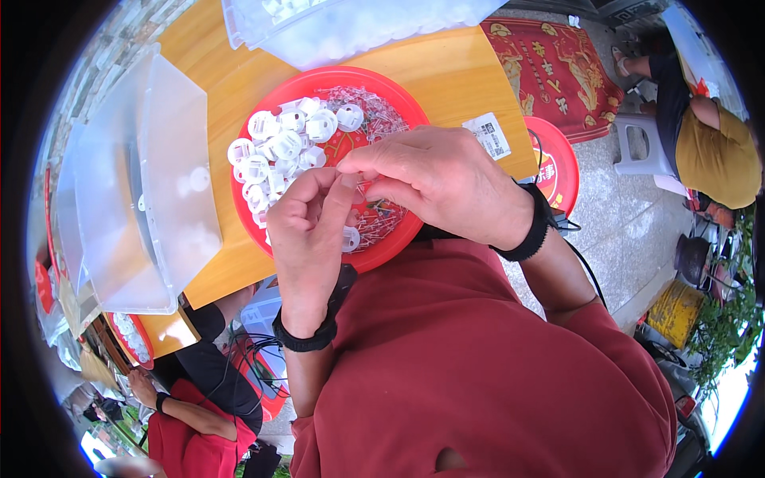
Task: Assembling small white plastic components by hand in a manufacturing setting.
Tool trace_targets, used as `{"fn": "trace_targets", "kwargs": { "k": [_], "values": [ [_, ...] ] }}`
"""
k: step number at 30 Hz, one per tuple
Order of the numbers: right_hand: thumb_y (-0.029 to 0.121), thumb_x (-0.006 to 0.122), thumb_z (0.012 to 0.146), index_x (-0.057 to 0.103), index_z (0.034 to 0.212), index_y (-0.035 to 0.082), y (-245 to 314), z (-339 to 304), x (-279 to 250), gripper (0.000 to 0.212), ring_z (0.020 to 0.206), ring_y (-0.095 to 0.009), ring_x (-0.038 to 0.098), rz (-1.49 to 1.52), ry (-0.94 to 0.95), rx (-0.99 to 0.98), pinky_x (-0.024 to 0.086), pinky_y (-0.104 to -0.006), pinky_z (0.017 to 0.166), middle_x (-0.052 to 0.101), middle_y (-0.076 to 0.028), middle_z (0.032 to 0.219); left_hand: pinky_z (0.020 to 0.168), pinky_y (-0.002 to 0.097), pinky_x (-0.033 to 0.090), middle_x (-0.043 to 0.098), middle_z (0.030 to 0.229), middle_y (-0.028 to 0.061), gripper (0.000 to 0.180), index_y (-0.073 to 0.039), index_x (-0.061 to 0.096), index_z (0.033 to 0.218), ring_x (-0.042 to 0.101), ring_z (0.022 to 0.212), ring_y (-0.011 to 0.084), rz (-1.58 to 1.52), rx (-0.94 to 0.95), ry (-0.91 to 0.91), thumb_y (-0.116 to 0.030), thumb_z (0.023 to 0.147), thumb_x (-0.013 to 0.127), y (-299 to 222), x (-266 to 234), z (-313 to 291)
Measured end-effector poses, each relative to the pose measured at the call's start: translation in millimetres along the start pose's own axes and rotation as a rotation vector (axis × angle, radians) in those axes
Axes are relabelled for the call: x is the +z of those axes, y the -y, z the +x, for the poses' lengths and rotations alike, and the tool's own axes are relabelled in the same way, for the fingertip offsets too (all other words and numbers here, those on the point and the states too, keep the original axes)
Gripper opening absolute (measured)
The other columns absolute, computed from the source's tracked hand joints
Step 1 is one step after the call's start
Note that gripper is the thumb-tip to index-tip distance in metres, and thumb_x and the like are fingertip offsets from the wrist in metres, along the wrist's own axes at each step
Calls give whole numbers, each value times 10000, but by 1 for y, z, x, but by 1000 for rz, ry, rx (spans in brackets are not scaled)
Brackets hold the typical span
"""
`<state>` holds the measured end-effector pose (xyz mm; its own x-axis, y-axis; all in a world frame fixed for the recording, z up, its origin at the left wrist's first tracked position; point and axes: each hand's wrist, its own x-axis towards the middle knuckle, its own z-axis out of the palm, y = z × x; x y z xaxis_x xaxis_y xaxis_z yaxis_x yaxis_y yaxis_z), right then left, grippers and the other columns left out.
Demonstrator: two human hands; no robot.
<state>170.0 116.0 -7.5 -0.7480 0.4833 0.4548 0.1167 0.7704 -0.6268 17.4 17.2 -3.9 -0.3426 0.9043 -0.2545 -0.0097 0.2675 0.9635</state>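
My left hand (309,239) and my right hand (458,185) meet over a round red tray (402,88). Both are closed, thumbs against fingers, with the fingertips almost touching; whatever they pinch is too small or hidden to make out. On the tray's left side lies a heap of round white plastic parts (284,145). Many small clear pin-like pieces (374,111) are spread along its right side, partly covered by my right hand. One white part (350,238) sits apart from the heap, beside my left wrist.
The tray rests on a wooden table (446,64). A clear plastic bin (358,32) with white parts stands at the far edge, another clear bin (179,183) at the left. Co-workers sit at lower left and far right. A red round tray (558,155) is right of the table.
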Motion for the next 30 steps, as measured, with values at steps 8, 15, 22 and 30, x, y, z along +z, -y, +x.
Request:
{"fn": "trace_targets", "kwargs": {
  "k": [8, 15, 22, 30],
  "values": [
    [46, 691, 782, 650, 1046, 61, -2, -6, 0, 267, 770, -297, 657, 103, 8, 192, 520, -371, 648, 674, -113, 862, 553, 188, 354, 626, 754, -11, 175, -25, 669, 969, 497, 625, 33, 28, 51, -95, -183, 963, 595, 5, -5, 2],
    [106, 697, 805, 693, 962, 60, -6, 6, 4, 163, 720, -318, 636, 307, -44, 129, 494, -382, 622, 654, -108, 771, 553, 190, 374, 621, 746, -3, 218, -25, 646, 953, 539, 610, 49, -9, -22, 91, -219, 988, 552, -3, -11, 2],
    [47, 735, 789, 717, 921, 57, -10, 13, 5, 133, 706, -187, 658, 392, -52, 111, 500, -293, 610, 675, -74, 786, 533, 198, 405, 655, 791, 32, 235, -34, 643, 940, 580, 589, 74, -131, -65, 124, -251, 985, 562, -7, -18, 5],
    [64, 710, 852, 637, 885, 21, -11, 9, 0, 91, 674, -63, 563, 453, -106, 326, 453, -220, 608, 629, -9, 772, 574, 274, 463, 666, 840, 76, 142, 0, 655, 990, 611, 623, 164, 425, 200, -88, -92, 882, 651, 1, -11, 6]
  ]
}}
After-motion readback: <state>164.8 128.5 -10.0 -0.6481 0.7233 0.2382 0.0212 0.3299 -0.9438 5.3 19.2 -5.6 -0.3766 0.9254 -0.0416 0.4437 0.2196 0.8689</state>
